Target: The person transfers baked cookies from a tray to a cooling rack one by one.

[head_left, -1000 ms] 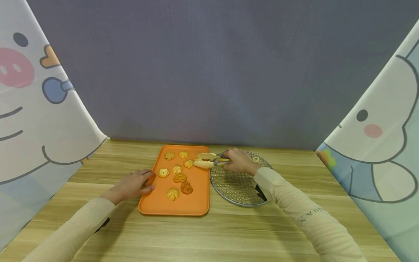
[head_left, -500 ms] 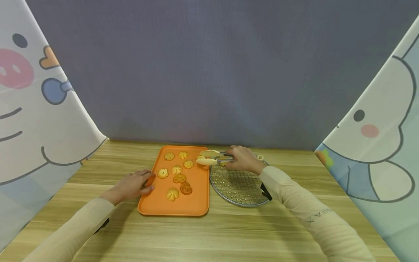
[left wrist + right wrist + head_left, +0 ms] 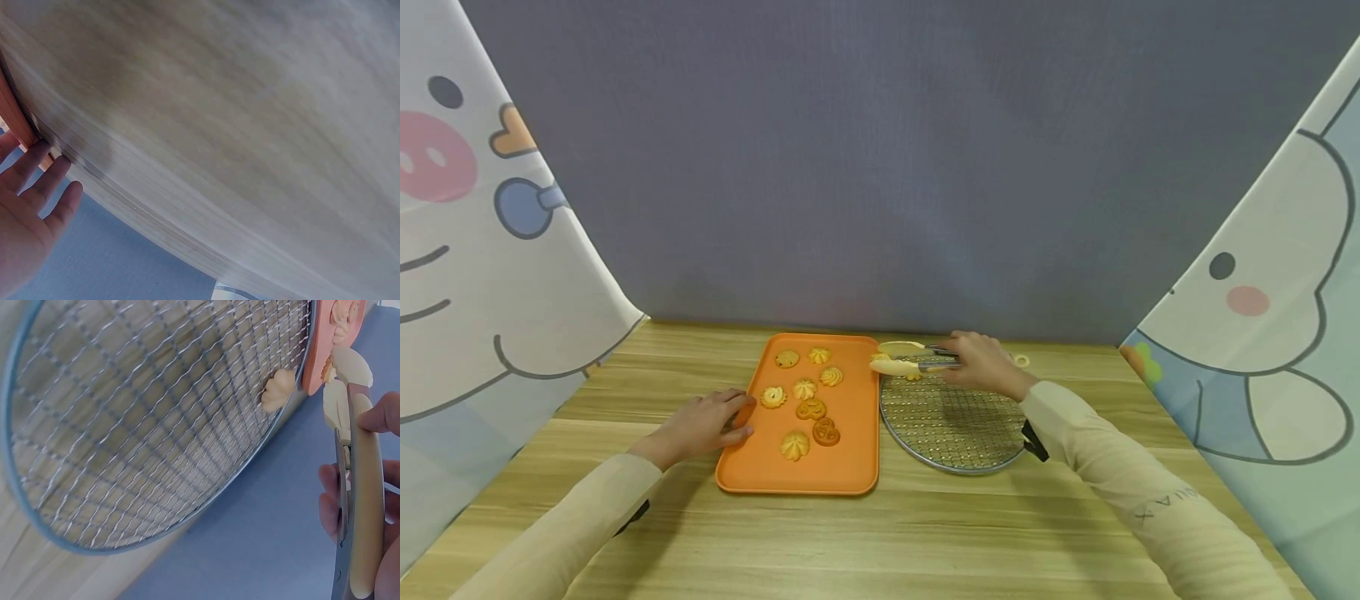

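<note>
Right hand [image 3: 981, 364], above the wire rack [image 3: 970, 433], grips tongs [image 3: 365, 500]; left hand [image 3: 700, 425], fingers relaxed, touches the orange tray [image 3: 842, 475].
Right wrist view bares the scalloped cookie [image 3: 278, 390] on the rack, mostly tong-hidden from the head; another cookie [image 3: 328, 370] sits at the tongs' tips.

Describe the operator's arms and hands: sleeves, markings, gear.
Left hand and right hand: bare, no gloves. Left sleeve and right sleeve: long, cream, reaching the wrists; the right is creased and carries dark lettering, not fully readable. A small black piece shows beneath the left wrist and another beneath the right. No cables visible.
</note>
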The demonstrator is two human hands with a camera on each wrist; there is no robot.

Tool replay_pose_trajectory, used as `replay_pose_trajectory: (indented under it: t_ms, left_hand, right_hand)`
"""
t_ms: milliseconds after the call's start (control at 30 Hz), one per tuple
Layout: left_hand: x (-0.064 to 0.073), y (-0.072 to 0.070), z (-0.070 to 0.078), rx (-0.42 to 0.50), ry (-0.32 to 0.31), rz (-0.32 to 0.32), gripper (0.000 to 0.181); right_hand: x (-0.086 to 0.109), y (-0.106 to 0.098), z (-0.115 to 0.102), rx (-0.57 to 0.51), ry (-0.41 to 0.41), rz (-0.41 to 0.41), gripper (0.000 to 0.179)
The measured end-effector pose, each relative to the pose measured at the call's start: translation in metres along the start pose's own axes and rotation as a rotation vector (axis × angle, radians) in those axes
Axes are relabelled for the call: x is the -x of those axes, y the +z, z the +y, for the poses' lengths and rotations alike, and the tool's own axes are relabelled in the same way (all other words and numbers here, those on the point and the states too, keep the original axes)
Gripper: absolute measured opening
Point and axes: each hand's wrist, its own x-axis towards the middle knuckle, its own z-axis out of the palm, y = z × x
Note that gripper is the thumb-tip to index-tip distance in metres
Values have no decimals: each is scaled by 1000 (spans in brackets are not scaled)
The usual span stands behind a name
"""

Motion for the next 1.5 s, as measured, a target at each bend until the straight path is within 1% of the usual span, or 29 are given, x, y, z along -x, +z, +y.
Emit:
replay_pose_trajectory:
  t_ms: [300, 533, 767, 1033, 1367, 1500]
  left_hand:
    - [0, 0, 0, 6, -3, 2, 45]
    - [0, 1, 0, -1, -7, 1, 46]
    - [0, 3, -1, -7, -3, 8, 46]
    - [0, 3, -1, -9, -4, 8, 47]
    - [0, 3, 0, -12, 4, 19, 46]
    - [-1, 2, 1, -10, 9, 22, 45]
  right_hand:
    - [14, -3, 21, -1, 41, 6, 48]
    - [27, -6, 32, -4, 73, 20, 49]
    - [37, -3, 46, -11, 77, 43, 47]
    - [44, 2, 63, -14, 98, 41, 47]
    - [50, 5, 70, -51, 136, 31, 45]
    - [50, 9, 72, -57, 137, 31, 42]
